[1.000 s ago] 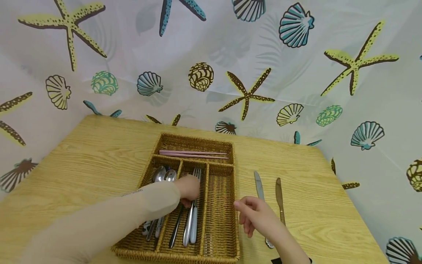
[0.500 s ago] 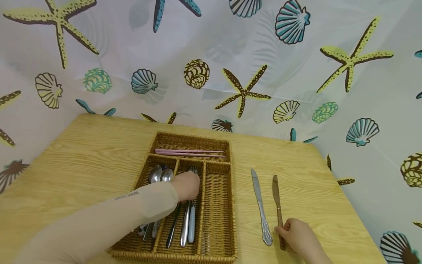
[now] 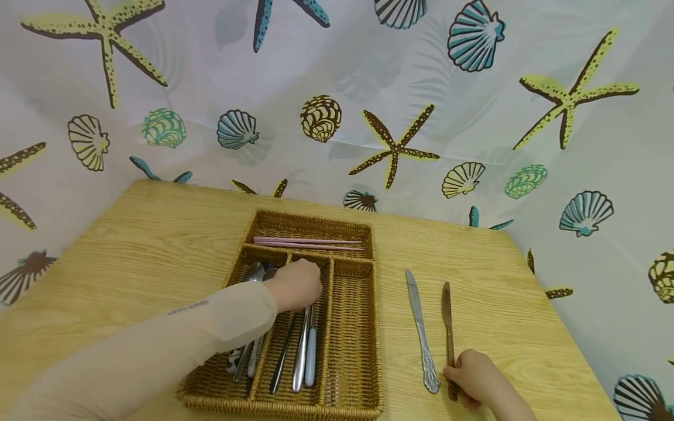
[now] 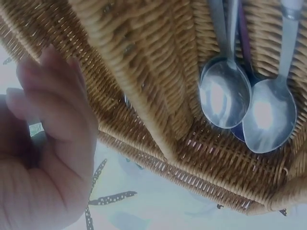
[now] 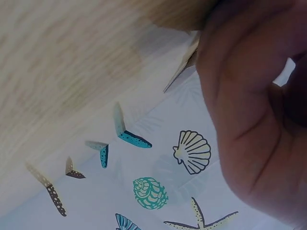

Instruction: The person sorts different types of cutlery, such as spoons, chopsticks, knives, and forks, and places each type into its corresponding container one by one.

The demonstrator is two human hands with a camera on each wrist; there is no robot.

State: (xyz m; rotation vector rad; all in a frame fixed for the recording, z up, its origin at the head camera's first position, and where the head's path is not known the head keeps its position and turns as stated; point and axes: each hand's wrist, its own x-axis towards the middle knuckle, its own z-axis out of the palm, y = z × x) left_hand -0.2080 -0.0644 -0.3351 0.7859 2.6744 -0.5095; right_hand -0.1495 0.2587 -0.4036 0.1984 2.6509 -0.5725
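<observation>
My left hand [image 3: 297, 285] hovers over or rests in the wicker cutlery tray [image 3: 378, 351], at the upper end of the fork compartment. Its fingers [image 4: 57, 96] look bent in the left wrist view; whether they grip anything is hidden. It covers the heads of several pieces of cutlery, whose handles [image 3: 302, 356] show below. On the table to the right, my right hand [image 3: 481, 377] pinches a bronze-coloured table knife [image 3: 447, 327] near its handle end. A silver table knife [image 3: 418, 321] with an ornate handle lies just left of it.
Several spoons [image 4: 225, 91] lie in the tray's left compartment. Pink chopsticks [image 3: 308, 244] lie in the far one, and the right compartment [image 3: 350, 327] shows bare wicker. A curtain [image 3: 295, 64] with shells and starfish hangs behind the wooden table [image 3: 152, 251].
My right hand has moved from beside the tray, rightward and nearer me, to the bronze knife's handle and taken hold of it. My left hand has shifted slightly toward the compartment's far end.
</observation>
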